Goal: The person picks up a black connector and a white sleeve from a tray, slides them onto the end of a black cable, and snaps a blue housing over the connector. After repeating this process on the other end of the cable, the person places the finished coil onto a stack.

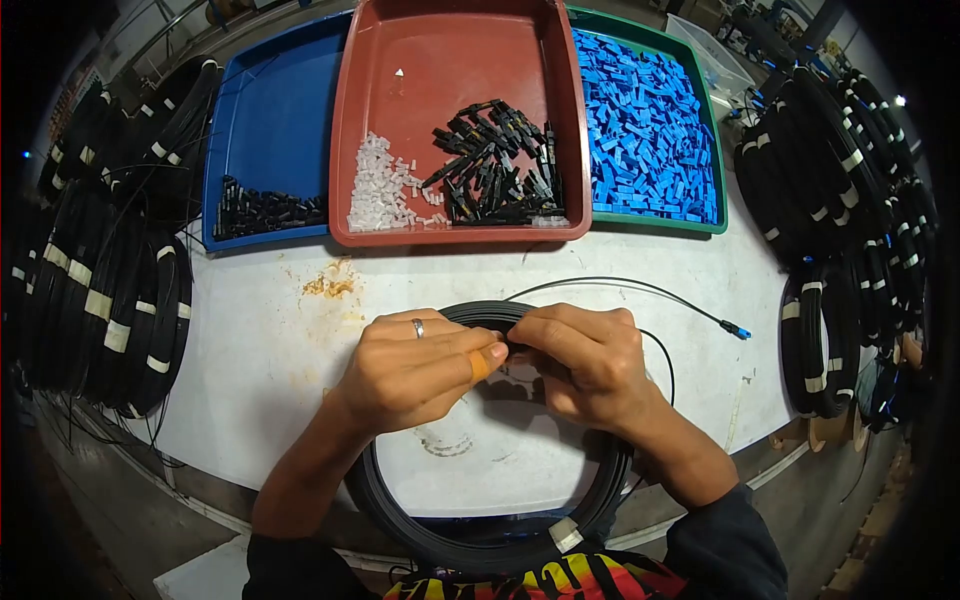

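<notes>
A coil of black cable lies on the white table and reaches over its front edge, with a pale tape band around its near side. My left hand, with a ring and an orange wrap on its fingers, is closed in a pinch over the coil's far part. Against it, my right hand pinches too, fingertips meeting those of the left. Whatever small piece sits between them is hidden. One cable end with a blue connector stretches out to the right on the table.
Behind the coil stand a blue tray with black parts, a red tray with clear sleeves and black connectors, and a green tray of blue clips. Taped cable coils hang at left and right.
</notes>
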